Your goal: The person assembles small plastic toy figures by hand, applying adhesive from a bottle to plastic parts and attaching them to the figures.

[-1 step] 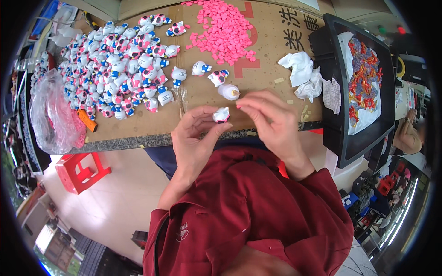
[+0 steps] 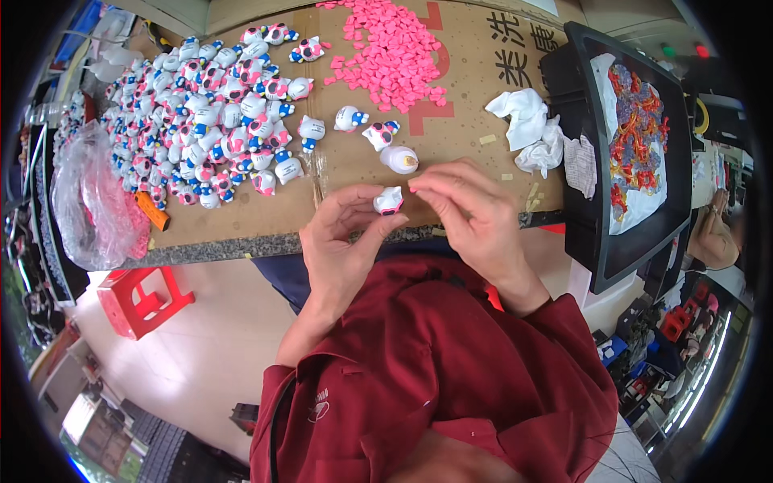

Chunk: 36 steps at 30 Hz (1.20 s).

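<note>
My left hand (image 2: pixel 342 241) holds a small white toy figure (image 2: pixel 389 200) with pink trim between thumb and fingertips, just over the table's front edge. My right hand (image 2: pixel 471 213) is beside it, thumb and forefinger pinched together right at the figure's right side. Whether a tiny pink piece sits in that pinch is too small to tell. A white egg-shaped figure (image 2: pixel 399 158) lies on the cardboard (image 2: pixel 459 137) just beyond my hands. Further back is a heap of small pink pieces (image 2: pixel 386 52).
A big pile of white, pink and blue toy figures (image 2: pixel 201 113) covers the left of the cardboard. Crumpled white cloth (image 2: pixel 527 121) lies at the right beside a black tray (image 2: pixel 636 137) of red and orange bits. A plastic bag (image 2: pixel 93 209) and red stool (image 2: pixel 141 298) are at the left.
</note>
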### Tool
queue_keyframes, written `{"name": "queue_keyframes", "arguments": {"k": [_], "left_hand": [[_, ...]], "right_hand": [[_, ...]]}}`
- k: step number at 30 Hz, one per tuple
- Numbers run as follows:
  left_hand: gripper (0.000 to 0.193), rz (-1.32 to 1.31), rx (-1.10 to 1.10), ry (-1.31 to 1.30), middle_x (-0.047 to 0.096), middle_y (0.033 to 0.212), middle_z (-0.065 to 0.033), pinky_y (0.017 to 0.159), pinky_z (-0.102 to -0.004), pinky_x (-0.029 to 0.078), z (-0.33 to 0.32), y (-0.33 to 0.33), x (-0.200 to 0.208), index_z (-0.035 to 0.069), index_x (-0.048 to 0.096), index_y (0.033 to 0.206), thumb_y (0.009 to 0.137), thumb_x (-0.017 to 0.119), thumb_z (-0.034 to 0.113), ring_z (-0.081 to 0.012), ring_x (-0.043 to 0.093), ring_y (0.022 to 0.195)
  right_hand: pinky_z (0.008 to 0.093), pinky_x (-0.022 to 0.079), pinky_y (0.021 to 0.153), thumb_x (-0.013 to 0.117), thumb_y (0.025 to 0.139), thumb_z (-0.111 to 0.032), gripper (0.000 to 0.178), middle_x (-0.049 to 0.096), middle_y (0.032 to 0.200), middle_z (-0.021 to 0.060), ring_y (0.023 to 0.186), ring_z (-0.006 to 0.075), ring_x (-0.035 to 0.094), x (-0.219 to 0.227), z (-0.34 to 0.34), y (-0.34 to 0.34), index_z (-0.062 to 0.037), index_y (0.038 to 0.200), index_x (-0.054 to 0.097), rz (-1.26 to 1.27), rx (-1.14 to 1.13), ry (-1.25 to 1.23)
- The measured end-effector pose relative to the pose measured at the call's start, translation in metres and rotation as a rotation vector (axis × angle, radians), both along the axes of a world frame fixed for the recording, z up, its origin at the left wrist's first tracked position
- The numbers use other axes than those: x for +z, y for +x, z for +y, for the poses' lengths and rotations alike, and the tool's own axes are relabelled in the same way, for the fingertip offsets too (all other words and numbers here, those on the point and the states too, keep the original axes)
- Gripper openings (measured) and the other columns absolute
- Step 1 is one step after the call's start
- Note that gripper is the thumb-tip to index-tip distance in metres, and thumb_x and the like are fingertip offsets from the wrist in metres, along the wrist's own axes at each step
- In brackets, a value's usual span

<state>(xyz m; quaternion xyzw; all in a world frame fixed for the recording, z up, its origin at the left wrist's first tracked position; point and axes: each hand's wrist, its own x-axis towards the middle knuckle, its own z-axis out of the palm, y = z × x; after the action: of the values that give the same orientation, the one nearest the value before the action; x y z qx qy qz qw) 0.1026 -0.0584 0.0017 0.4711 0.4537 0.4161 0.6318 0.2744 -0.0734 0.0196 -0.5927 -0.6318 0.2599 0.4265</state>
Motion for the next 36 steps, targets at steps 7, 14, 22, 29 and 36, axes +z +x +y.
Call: {"name": "queue_keyframes", "arguments": {"k": [7,14,22,29,36], "left_hand": [[0.027,0.395,-0.066,0.407,0.067,0.096,-0.0100,0.066,-0.0232,0.055,-0.002,0.005,-0.004,-0.004,0.061,0.100,0.075,0.070,-0.009,-0.0142,0.068,0.077],[0.028,0.175,-0.047,0.090,0.068,0.095,-0.0094,0.065,-0.0259,0.055,-0.003,0.003,-0.007,0.004,0.067,0.098,0.072,0.073,-0.004,-0.0151,0.068,0.077],[0.026,0.399,-0.099,0.279,0.068,0.091,-0.0084,0.067,-0.0262,0.055,0.009,-0.004,0.000,0.003,0.068,0.099,0.074,0.071,-0.003,-0.0151,0.066,0.081],[0.033,0.518,0.271,0.527,0.059,0.105,-0.0105,0.060,-0.0284,0.049,0.038,0.002,-0.009,0.006,0.067,0.106,0.074,0.072,-0.002,-0.0169,0.061,0.075],[0.028,1.004,0.115,0.782,0.056,0.079,-0.0061,0.056,-0.0333,0.048,0.039,0.029,-0.009,0.011,0.067,0.104,0.078,0.072,0.019,-0.0216,0.059,0.070]], "right_hand": [[0.0337,0.050,0.067,0.065,0.079,0.001,0.014,0.066,0.087,0.0119,0.078,0.0261,0.063,0.002,-0.008,-0.005,-0.0002,0.093,0.066,0.035,0.030,-0.049],[0.0276,0.049,0.061,0.068,0.079,-0.002,0.014,0.065,0.081,0.0071,0.072,0.0163,0.062,-0.011,-0.008,0.002,-0.0004,0.093,0.067,0.455,-0.050,-0.269],[0.0240,0.043,0.054,0.071,0.077,-0.004,0.008,0.062,0.075,0.0033,0.058,0.0073,0.053,-0.011,-0.003,-0.005,-0.0015,0.085,0.069,0.325,-0.011,-0.268],[0.0318,0.047,0.066,0.078,0.068,-0.010,0.033,0.061,0.090,0.0083,0.079,0.0221,0.058,-0.006,0.011,-0.006,-0.0044,0.098,0.065,0.075,-0.151,-0.118],[0.0328,0.048,0.081,0.073,0.074,-0.006,0.031,0.063,0.106,0.0111,0.094,0.0234,0.061,-0.024,0.015,0.003,-0.0019,0.103,0.061,0.112,-0.100,0.103]]}}
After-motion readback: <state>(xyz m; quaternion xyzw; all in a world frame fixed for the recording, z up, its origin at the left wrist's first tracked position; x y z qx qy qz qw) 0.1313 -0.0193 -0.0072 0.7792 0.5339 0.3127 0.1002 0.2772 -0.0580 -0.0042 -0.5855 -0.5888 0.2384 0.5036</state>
